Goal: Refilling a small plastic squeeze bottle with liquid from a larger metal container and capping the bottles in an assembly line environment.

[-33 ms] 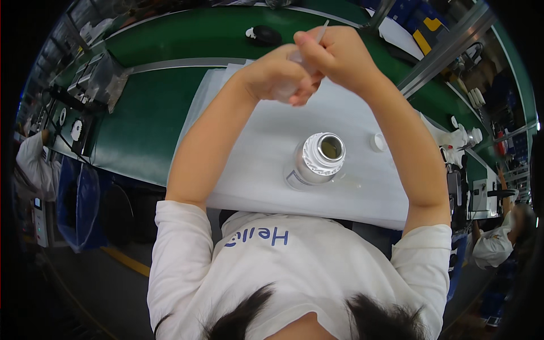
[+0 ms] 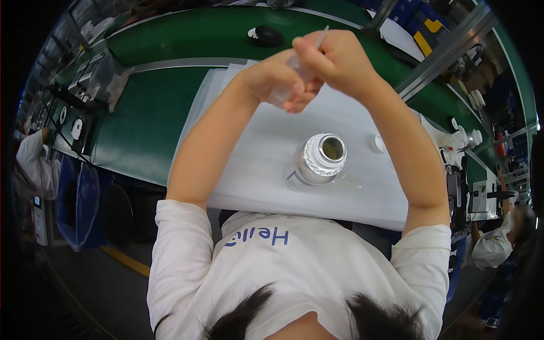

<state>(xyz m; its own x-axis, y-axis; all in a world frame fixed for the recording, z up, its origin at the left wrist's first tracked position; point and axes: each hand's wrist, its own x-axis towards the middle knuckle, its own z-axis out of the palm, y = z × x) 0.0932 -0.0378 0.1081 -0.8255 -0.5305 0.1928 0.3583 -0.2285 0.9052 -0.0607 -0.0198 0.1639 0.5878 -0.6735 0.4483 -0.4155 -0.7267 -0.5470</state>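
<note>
Above the far part of the white sheet, my two hands meet around a small translucent squeeze bottle [image 2: 281,95] with a thin pointed nozzle [image 2: 322,37]. My left hand [image 2: 272,78] is wrapped around the bottle's body. My right hand [image 2: 341,59] is closed around its upper end, thumb and fingers pinching at the nozzle's base. Much of the bottle is hidden by my fingers. Nearer to me stands a white bottle [image 2: 309,170] with a silver rim, its mouth uncovered and a yellowish-green inside showing. A small white cap [image 2: 378,143] lies to its right, beside my right forearm.
The white sheet [image 2: 249,175] covers the middle of the green bench [image 2: 150,124]. A black mouse-like object [image 2: 266,36] lies at the back. A metal post [image 2: 447,51] slants at the right, near clear bottles [image 2: 460,137]. Other people sit at far left [image 2: 38,167] and far right [image 2: 498,243].
Both hands have come slightly nearer to me together with the squeeze bottle. The grip looks the same, and the white bottle and cap stay in place.
</note>
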